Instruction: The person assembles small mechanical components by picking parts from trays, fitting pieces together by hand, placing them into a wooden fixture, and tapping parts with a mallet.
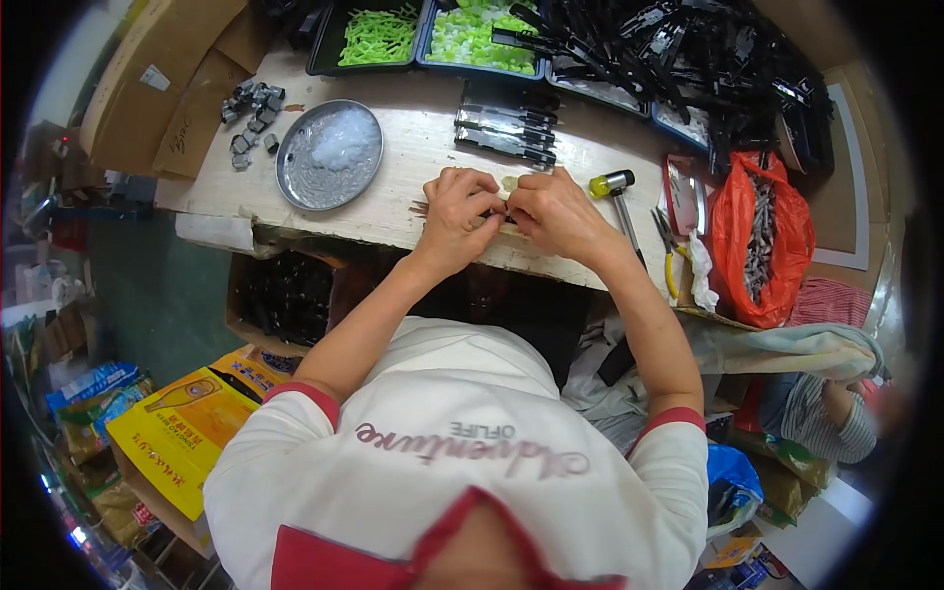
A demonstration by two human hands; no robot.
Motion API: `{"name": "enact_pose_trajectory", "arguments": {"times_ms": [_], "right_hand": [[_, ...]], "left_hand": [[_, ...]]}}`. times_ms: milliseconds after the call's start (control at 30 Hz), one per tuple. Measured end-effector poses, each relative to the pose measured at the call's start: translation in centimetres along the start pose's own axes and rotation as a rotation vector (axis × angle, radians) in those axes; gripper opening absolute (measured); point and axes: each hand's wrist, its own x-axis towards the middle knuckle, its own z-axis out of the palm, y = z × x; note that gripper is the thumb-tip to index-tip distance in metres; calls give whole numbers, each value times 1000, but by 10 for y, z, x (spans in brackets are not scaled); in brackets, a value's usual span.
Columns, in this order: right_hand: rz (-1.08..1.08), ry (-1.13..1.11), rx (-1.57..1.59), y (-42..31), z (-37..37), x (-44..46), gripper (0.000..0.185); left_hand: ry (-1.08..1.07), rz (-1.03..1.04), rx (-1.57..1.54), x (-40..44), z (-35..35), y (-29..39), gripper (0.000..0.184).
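At the front edge of the pale workbench (393,221), my left hand (458,216) and my right hand (559,214) almost touch. Fingers of both are curled in a pinch around something small and dark, mostly hidden between them. Just behind the fingertips lies a small yellowish piece (509,184). Farther back, several black-and-silver parts (506,133) lie in a row. A hammer (614,183) with a yellow-green end rests right of my right hand, beside yellow-handled pliers (672,258). On the left is a round metal dish (329,155) with a whitish, translucent substance.
Small metal pieces (258,116) lie at the left. Trays of green pieces (380,37) and a pile of black parts (678,59) line the back. A red bag (733,241) of metal pieces stands right. Another person's striped sleeve (826,418) shows at lower right.
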Motion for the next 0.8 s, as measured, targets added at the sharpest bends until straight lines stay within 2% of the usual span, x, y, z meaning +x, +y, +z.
{"name": "enact_pose_trajectory", "arguments": {"times_ms": [133, 200, 333, 467, 533, 667, 733, 800], "right_hand": [[32, 135, 55, 8, -10, -18, 4], [238, 235, 295, 16, -21, -32, 7], [327, 304, 160, 23, -36, -65, 10], [415, 294, 190, 26, -41, -91, 9], [463, 392, 131, 32, -52, -108, 9], [616, 684, -272, 78, -94, -170, 12], [868, 661, -391, 107, -113, -212, 14], [1119, 329, -757, 136, -124, -250, 20]], "left_hand": [[-2, -46, 10, 2, -1, 5, 12], [-16, -12, 33, 3, -2, 7, 13], [-64, 40, 130, 7, 0, 8, 14], [-123, 59, 158, 10, -2, 7, 13], [-143, 57, 165, 13, -3, 8, 13], [-131, 79, 188, 11, -5, 7, 17], [-118, 89, 188, 15, -12, 3, 18], [12, 67, 151, 28, -24, -10, 22]]}}
